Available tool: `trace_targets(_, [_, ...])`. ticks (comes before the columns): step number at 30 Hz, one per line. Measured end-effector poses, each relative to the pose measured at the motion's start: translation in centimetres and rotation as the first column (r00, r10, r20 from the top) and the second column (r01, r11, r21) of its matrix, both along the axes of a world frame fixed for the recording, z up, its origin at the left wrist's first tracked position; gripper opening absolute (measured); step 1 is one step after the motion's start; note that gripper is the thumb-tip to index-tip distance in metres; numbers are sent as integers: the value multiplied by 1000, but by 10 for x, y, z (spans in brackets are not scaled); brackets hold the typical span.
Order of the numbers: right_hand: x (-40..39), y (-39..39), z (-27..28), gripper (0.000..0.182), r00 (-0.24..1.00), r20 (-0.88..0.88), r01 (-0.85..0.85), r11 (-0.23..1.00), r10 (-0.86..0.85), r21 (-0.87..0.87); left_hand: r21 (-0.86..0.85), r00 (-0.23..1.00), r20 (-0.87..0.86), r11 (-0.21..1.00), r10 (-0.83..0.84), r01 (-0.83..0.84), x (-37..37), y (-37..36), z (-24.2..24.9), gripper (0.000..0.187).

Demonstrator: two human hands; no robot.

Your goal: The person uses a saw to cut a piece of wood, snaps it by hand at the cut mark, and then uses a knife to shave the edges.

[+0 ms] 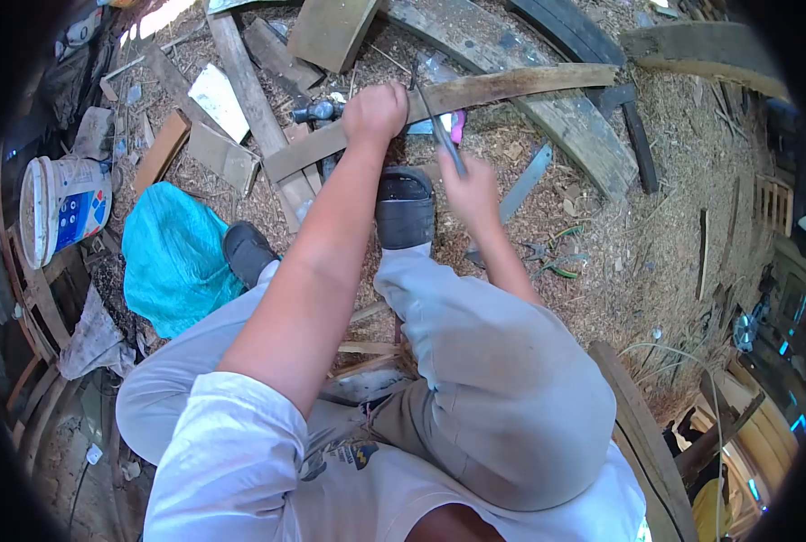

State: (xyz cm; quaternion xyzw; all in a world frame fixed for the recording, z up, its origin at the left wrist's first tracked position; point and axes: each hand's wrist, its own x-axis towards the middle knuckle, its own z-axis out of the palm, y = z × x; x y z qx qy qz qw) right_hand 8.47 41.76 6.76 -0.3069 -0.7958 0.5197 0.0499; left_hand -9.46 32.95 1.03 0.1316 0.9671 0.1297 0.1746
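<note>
A long, slightly curved wooden board [493, 88] lies across several timbers in front of me. My left hand [376, 114] is closed on the board near its middle, its fingers curled over the wood. In my right hand [472, 187] is the lower end of a slim, dark metal bar [440, 132], fingers wrapped round it. The bar slants up over the board, its thin far tip beside my left knuckles. What lies under the left fingers is hidden. My shoe [405, 210] is just below the board, between both hands.
A hammer [316, 112] lies left of my left hand. A saw blade [526, 183] is on the shavings at right. Thick planks [588, 144] lie beyond. At left stand a white bucket [49, 212] and a teal sack [175, 257]. Wood offcuts [222, 158] are scattered around.
</note>
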Motion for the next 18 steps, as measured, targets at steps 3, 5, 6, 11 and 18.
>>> trace_targets(3, [-23, 4, -16, 45, 999, -53, -12, 995, 7, -96, 38, 1000, -15, 999, -15, 16, -2, -4, -4, 59])
trace_targets(5, [45, -11, 3, 45, 999, 13, 42, 999, -42, -13, 28, 1000, -18, 999, -20, 21, 3, -3, -2, 59])
trace_targets(6, [70, -16, -4, 46, 997, 6, 83, 996, -83, -27, 14, 1000, -23, 1000, 2, -1, -3, -1, -1, 58])
trace_targets(11, [-10, 5, -13, 44, 997, 55, -51, 999, 50, 8, 6, 1000, -18, 1000, -13, 13, -1, -2, 0, 58])
trace_targets(18, [64, -9, -3, 43, 999, 45, 29, 1000, -29, -1, 7, 999, -39, 1000, -15, 15, -4, -1, -5, 59])
